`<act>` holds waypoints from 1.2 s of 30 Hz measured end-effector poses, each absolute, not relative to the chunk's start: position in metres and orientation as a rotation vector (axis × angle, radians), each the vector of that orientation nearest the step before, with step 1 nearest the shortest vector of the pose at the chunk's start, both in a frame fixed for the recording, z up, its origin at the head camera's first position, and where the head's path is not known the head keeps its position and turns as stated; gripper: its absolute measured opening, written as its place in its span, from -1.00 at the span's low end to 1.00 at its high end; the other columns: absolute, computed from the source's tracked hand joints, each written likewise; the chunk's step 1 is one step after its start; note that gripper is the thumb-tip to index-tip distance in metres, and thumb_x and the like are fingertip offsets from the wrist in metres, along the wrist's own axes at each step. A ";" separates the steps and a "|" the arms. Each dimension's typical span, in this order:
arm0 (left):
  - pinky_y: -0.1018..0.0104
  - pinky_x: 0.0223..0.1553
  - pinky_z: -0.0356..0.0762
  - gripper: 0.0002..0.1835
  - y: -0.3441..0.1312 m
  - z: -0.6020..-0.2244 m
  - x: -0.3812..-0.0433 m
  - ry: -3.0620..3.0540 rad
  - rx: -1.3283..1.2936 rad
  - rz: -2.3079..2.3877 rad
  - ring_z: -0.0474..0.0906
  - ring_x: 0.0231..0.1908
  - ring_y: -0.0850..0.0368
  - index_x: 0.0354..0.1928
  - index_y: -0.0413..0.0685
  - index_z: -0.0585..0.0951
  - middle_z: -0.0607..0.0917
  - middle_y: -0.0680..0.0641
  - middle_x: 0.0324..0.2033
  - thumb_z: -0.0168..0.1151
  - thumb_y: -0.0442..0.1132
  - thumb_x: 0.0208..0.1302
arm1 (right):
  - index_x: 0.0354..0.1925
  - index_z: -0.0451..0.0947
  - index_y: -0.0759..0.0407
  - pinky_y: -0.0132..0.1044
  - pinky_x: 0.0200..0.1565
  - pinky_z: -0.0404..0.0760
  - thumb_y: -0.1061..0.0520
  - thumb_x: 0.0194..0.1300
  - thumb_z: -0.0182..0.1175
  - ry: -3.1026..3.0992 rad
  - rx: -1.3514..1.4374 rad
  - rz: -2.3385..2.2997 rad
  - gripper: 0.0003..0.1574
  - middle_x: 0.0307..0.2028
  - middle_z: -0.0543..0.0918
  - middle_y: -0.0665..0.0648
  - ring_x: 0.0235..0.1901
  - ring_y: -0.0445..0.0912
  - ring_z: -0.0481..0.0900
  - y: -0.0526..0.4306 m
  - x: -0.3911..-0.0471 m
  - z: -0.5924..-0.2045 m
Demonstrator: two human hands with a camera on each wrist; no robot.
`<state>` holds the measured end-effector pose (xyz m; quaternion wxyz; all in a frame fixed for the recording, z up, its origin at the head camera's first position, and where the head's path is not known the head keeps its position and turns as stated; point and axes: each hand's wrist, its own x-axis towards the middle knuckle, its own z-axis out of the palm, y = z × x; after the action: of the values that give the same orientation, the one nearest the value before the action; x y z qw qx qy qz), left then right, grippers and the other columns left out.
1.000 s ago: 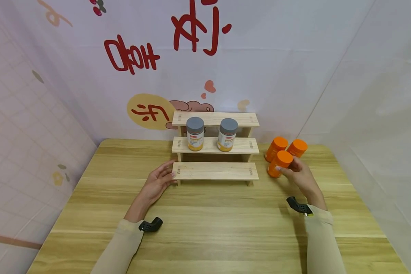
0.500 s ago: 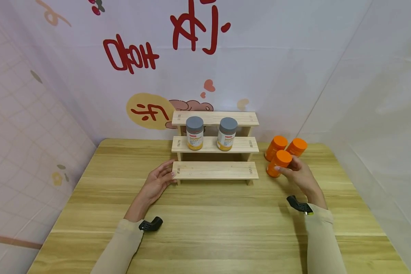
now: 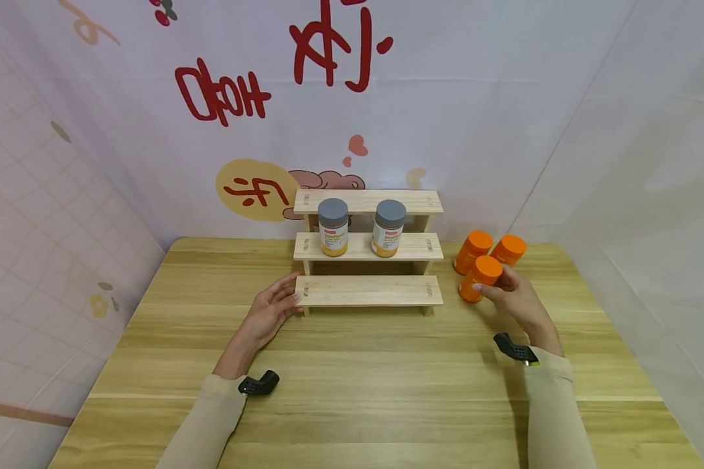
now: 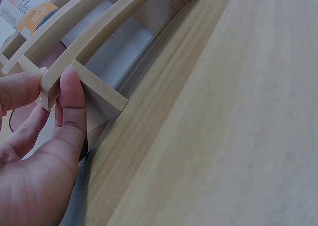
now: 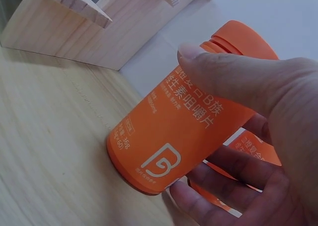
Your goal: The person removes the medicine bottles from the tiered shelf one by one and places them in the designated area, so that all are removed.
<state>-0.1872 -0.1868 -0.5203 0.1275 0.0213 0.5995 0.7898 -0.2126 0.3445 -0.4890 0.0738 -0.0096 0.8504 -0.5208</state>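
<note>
My left hand (image 3: 272,311) pinches the left end of the lowest board of a three-step wooden shelf (image 3: 368,291); in the left wrist view the thumb and fingers (image 4: 72,99) close on the board's corner. On the right, my right hand (image 3: 519,301) grips an orange pill bottle (image 5: 174,121), thumb on the near side, fingers behind it. Its base seems to rest on the table, though any small gap is hard to judge. Two more orange bottles, one at the back left (image 3: 473,253) and one at the back right (image 3: 509,249), stand close behind it.
Two grey-lidded jars, a left one (image 3: 333,228) and a right one (image 3: 389,229), stand on the shelf's middle step. A printed cloth wall (image 3: 475,117) rises behind the wooden table (image 3: 375,391), with more cloth at both sides.
My right hand and the gripped orange bottle have shifted very slightly to the right. The left hand keeps its hold on the shelf; the jars stay in place.
</note>
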 end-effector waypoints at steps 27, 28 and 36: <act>0.40 -0.09 0.72 -0.27 -0.186 -0.519 -0.187 1.719 0.076 2.311 0.59 -0.05 0.21 0.60 -0.20 0.12 0.51 -0.06 0.07 0.14 -0.44 0.48 | 0.59 0.14 0.00 -0.53 0.21 0.52 -0.24 0.40 0.28 2.776 -0.033 -1.453 -0.01 0.46 0.37 0.29 0.40 0.19 0.36 0.338 -0.199 -0.434; 0.41 -0.09 0.72 -0.27 -0.186 -0.519 -0.187 1.720 0.073 2.311 0.59 -0.05 0.21 0.60 -0.19 0.12 0.52 -0.06 0.06 0.14 -0.44 0.48 | 0.59 0.13 0.00 -0.41 0.32 0.50 -0.23 0.40 0.29 2.780 -0.031 -1.467 -0.01 0.46 0.36 0.28 0.42 0.19 0.34 0.336 -0.199 -0.432; 0.41 -0.08 0.72 -0.29 -0.186 -0.518 -0.187 1.714 0.033 2.314 0.59 -0.04 0.20 0.59 -0.15 0.18 0.52 -0.06 0.06 0.14 -0.45 0.48 | 0.58 0.13 -0.22 0.20 0.49 0.27 -0.17 0.36 0.36 2.802 -0.038 -1.547 -0.03 0.49 0.31 0.25 0.48 0.18 0.25 0.323 -0.192 -0.415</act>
<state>-0.1867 -0.1863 -0.5178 0.1305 0.0115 0.5900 0.7967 -0.1924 0.3228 -0.4151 -0.0299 -0.0119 0.8750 -0.4831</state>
